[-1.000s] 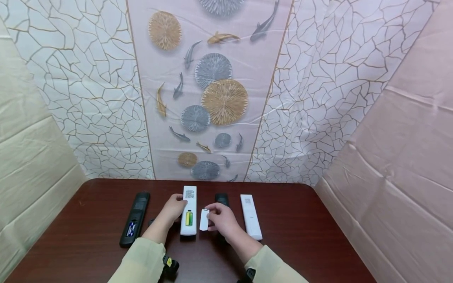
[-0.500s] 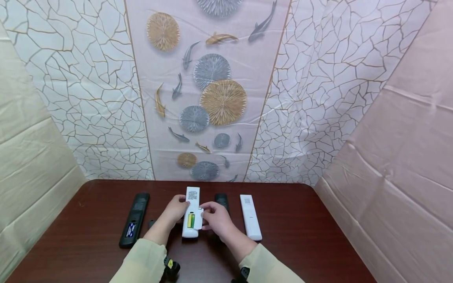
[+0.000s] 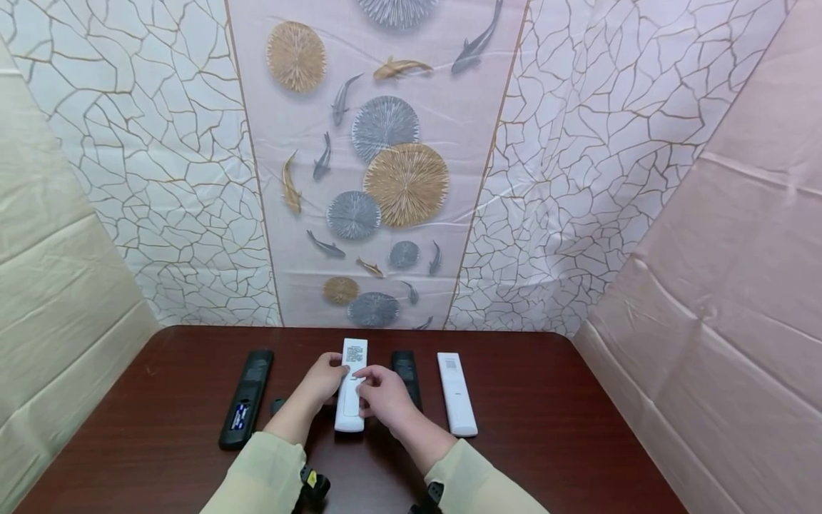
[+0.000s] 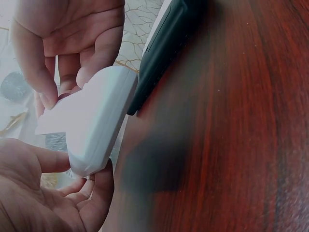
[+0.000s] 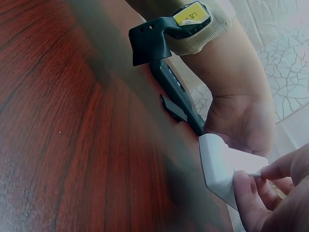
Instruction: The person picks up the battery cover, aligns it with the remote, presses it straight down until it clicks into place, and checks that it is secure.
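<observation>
My left hand (image 3: 320, 380) grips a white remote control (image 3: 353, 353) by its left side, back facing up, raised off the table. The thumb and fingers of my right hand (image 3: 387, 400) pinch the white battery cover (image 3: 351, 404), which lies over the battery compartment in the head view and hides the batteries. In the left wrist view the cover (image 4: 54, 116) juts out from the remote's back (image 4: 104, 121) at an angle. From the right wrist, too, the cover (image 5: 245, 161) stands tilted between my right fingertips and the remote (image 5: 215, 164).
A black remote (image 3: 247, 400) with exposed batteries lies left on the dark wooden table (image 3: 539, 428). Beside it, partly behind my left forearm, is a small black cover (image 5: 174, 110). Right of my hands lie another black remote (image 3: 406, 371) and a white one (image 3: 457, 394).
My right hand has moved left, bringing the battery cover from beside the white remote onto its compartment. The green-yellow batteries are now out of sight. The remote has shifted slightly right.
</observation>
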### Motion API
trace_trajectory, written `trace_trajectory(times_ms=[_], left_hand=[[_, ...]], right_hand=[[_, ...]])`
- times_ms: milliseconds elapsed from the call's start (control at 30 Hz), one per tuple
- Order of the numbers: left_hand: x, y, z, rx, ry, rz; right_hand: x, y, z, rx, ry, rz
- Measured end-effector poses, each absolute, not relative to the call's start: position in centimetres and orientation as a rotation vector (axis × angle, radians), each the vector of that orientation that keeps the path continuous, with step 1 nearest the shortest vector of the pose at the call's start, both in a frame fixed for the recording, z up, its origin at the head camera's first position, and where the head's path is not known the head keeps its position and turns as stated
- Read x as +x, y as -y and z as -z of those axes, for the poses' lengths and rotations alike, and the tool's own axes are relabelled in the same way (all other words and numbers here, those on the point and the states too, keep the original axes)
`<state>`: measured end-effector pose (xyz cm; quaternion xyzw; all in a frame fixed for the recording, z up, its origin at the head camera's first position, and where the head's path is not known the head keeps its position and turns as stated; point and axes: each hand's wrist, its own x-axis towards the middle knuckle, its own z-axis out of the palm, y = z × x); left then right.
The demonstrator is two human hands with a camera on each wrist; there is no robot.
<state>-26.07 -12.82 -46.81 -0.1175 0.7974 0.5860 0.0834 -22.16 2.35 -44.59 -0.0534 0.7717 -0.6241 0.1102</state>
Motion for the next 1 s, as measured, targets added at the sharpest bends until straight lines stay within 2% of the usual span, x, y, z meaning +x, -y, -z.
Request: trace_trajectory(times_ms=[1000], left_hand=[[-26.0,12.1,46.3,-0.319,-2.297,-1.851]], right_hand=[[-23.2,-3.1,45.9,-0.194,-2.497,1.647]])
